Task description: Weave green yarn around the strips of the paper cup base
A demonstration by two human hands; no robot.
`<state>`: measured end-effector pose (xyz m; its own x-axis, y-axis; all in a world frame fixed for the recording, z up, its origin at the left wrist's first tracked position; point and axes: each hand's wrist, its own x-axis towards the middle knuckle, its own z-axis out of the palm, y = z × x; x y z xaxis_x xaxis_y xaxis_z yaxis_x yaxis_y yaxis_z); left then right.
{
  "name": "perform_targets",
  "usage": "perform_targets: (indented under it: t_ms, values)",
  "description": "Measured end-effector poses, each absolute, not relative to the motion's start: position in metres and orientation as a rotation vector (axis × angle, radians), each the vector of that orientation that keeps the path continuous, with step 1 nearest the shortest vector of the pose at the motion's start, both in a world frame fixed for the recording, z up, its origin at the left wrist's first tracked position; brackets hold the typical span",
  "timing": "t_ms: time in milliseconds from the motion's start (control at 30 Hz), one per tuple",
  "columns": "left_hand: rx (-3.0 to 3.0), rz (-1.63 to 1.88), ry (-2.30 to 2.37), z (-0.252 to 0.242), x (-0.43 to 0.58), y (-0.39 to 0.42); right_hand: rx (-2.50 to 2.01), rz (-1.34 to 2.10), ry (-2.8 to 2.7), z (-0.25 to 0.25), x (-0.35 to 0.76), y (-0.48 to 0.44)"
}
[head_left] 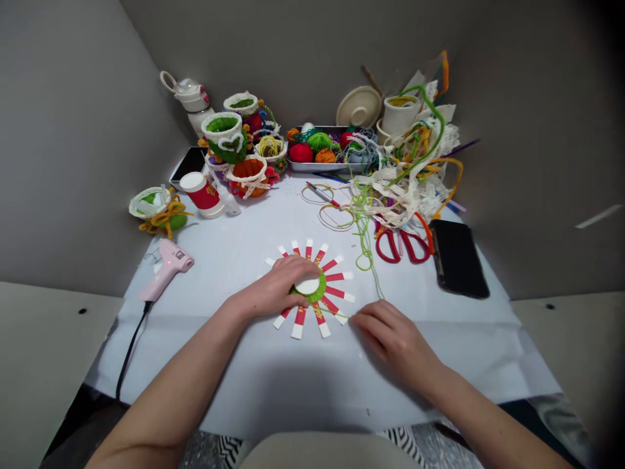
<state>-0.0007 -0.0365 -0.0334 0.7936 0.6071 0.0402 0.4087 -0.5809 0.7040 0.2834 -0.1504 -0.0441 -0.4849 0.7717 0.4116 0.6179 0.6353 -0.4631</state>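
Observation:
A paper cup cut into red and white strips [336, 292] lies splayed flat like a sun on the table. Green yarn [319, 290] is woven in a ring around its white round base [307, 284]. My left hand [286, 283] rests over the left side of this cut cup, thumb and fingers closed on the woven ring and holding it down. To the right, my right hand [390, 332] pinches the green yarn strand, which runs taut from the ring to its fingertips. Beyond that hand the strand trails up to a loose green tangle [361, 221].
A pink glue gun [168, 267] with a black cord lies left. Decorated yarn-covered cups [249, 169] and a red paper cup [201, 194] stand behind it. A tray of yarn balls [332, 166] is at the back. Red-handled scissors [403, 246], lace [410, 189] and a phone [459, 257] lie right.

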Motion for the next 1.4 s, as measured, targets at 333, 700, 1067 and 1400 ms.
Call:
perform_targets:
  t_ms: [333,700,1067,1400]
  values:
    - [2.256,0.347,0.746,-0.032,-0.001,-0.037,-1.214,0.279,-2.192,-0.053,0.273,-0.162]
    - [2.246,0.341,0.756,-0.029,0.001,-0.036,-1.402,0.443,-2.129,-0.051,0.262,-0.076]
    - [2.242,0.454,0.956,-0.026,0.009,-0.048,-1.357,0.467,-2.064,-0.058,0.261,-0.079]
    - [2.330,0.386,0.948,-0.020,0.004,-0.047,-1.197,0.486,-2.071,-0.052,0.266,-0.087]
